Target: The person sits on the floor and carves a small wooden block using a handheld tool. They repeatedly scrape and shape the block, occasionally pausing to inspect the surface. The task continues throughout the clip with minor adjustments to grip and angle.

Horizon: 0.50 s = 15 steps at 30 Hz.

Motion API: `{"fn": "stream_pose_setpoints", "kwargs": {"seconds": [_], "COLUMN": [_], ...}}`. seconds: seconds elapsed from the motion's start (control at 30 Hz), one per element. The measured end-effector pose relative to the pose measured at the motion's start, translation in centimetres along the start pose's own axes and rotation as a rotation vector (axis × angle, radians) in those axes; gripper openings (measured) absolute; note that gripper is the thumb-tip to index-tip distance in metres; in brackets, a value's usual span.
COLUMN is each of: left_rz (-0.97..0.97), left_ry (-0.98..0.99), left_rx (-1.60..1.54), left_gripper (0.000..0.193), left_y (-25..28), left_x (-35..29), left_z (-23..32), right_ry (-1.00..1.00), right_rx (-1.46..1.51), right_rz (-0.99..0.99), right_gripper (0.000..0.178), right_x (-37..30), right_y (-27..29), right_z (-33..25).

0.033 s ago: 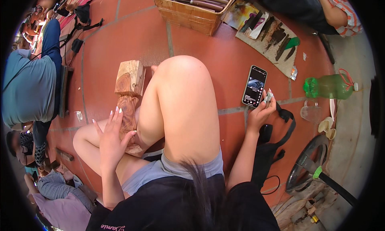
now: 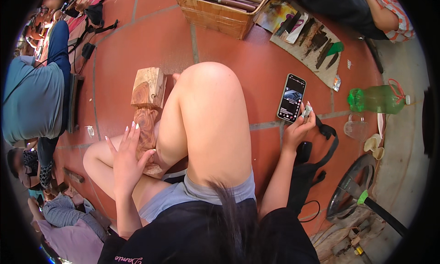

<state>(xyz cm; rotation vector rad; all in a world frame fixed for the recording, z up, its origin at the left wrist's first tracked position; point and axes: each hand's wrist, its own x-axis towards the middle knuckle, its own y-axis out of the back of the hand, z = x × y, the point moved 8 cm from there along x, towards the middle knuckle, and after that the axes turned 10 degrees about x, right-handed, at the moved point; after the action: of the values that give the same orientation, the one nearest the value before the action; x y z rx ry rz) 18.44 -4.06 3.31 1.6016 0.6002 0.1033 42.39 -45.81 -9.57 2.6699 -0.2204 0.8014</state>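
Left hand (image 2: 126,156), fingers spread flat, steadies the carved wooden block (image 2: 145,110) wedged against the raised knee at 9 o'clock; right hand (image 2: 298,126) pinches a small pale object beside the smartphone (image 2: 291,98) at 2 o'clock. Judged step: pause between carving; next calls for regripping the block

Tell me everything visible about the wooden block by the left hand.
The wooden block is a long chunk of raw reddish-brown wood with paler patches and swirling grain, squared at its far end. It lies on the red tiled floor, running away from the person, wedged beside the raised knee. The left hand rests open against its near part, fingers spread. Its near end is hidden by hand and leg.
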Motion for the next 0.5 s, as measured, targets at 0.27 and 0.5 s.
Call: {"fn": "stream_pose_setpoints", "kwargs": {"seconds": [0.27,0.5], "left_rz": [-0.029,-0.035], "left_ry": [0.010,0.034], "left_rx": [-0.019,-0.053], "left_gripper": [0.085,0.090], "left_y": [-0.8,-1.5], "left_x": [-2.0,-2.0], "left_z": [0.2,0.2], "right_ry": [-0.057,-0.066], "right_rx": [-0.092,0.042], "right_rz": [-0.191,-0.059], "right_gripper": [0.035,0.035], "right_x": [1.8,4.7], "right_y": [-2.5,-1.5], "right_z": [3.2,3.6]}}
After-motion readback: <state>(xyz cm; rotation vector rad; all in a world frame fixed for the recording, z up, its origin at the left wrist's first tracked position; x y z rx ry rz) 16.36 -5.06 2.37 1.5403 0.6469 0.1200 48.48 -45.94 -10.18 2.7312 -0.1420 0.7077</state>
